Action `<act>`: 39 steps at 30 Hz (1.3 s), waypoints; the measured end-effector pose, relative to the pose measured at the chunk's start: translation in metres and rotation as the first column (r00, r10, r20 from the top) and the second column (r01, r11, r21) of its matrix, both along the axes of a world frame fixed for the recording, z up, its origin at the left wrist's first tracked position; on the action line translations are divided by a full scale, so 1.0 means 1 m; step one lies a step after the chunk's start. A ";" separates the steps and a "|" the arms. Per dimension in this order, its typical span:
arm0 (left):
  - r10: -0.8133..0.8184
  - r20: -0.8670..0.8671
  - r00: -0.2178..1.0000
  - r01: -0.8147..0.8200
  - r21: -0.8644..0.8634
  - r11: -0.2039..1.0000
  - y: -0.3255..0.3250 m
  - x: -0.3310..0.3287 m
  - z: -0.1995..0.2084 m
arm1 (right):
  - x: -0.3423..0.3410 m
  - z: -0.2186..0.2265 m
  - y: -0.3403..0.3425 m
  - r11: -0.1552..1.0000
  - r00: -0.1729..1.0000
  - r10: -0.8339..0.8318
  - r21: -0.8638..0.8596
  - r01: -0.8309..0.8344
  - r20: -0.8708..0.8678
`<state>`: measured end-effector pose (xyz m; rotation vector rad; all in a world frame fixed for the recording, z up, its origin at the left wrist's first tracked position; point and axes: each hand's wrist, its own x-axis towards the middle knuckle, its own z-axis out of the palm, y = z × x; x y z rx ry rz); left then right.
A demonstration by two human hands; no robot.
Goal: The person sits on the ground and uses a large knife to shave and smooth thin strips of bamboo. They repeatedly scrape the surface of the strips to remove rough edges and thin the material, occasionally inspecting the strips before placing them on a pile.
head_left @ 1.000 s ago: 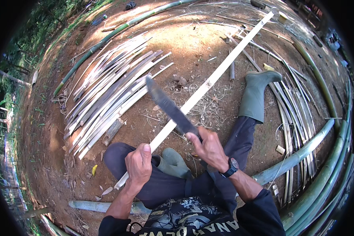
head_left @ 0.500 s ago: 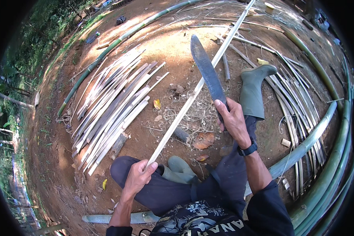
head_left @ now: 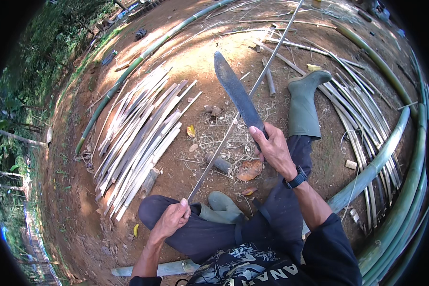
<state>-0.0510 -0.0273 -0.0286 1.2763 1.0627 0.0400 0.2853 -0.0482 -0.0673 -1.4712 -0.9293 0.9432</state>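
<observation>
My left hand (head_left: 173,219) is closed round the near end of a long, thin bamboo strip (head_left: 213,158), which slants away to the far right. Its narrow, darker edge faces up. My right hand (head_left: 276,148) grips a machete (head_left: 237,91) by the handle, most of which the fingers hide. The broad dark blade points far and left and crosses in front of the strip, its lower edge at or close to it; whether they touch I cannot tell. Thin curled shavings (head_left: 231,138) lie on the soil beneath.
Split bamboo strips lie in a pile (head_left: 143,138) to the left and another pile (head_left: 367,128) to the right. Thick green bamboo poles (head_left: 393,233) curve along the right, and one long pole (head_left: 128,71) runs along the far left. My booted leg (head_left: 304,107) stretches forward; a short wood piece (head_left: 219,163) lies between.
The strip has turned from its pale, wide face to its thin, dark edge. My right hand and the machete have shifted a little left and nearer.
</observation>
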 end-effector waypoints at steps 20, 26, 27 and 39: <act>-0.011 -0.174 0.985 0.098 0.503 0.859 -0.004 0.024 0.001 | -0.036 -0.008 -0.025 0.990 0.883 0.054 0.089 -0.107 0.467; 0.005 -0.225 0.974 0.116 0.519 0.847 -0.002 0.027 0.013 | -0.042 -0.005 -0.019 0.996 0.964 0.006 0.085 -0.029 0.266; 0.007 -0.227 0.974 0.118 0.533 0.838 -0.001 0.029 0.014 | -0.047 -0.006 -0.021 0.998 0.974 0.045 0.042 -0.056 0.222; 0.051 -0.187 0.981 0.071 0.594 0.802 0.000 0.040 0.008 | -0.088 -0.016 -0.043 0.983 0.888 0.137 0.052 -0.177 0.440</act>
